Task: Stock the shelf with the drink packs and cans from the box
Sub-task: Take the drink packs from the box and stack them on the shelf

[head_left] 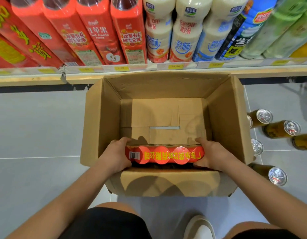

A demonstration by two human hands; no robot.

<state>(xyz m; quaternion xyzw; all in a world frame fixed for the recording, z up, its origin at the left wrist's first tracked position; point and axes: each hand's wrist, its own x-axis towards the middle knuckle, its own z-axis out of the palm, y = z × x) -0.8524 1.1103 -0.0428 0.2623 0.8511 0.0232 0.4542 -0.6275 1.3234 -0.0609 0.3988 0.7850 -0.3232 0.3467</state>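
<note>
A red shrink-wrapped drink pack [164, 155] with yellow lettering and a barcode lies at the near end of the open cardboard box [101, 118] on the floor. My left hand [117, 155] grips the pack's left end, fingers curled over its far side. At the right end, my right hand [212, 155] holds it the same way. The remaining box floor shows only bare cardboard. Above the box runs the shelf [149, 69] with price tags along its edge.
On the shelf stand red juice bottles [97, 31], white milk drink bottles [183, 35] and blue and green bottles [252, 28]. Several loose gold cans [280, 129] stand on the grey tiled floor right of the box. My knees and a white shoe [199, 228] are below.
</note>
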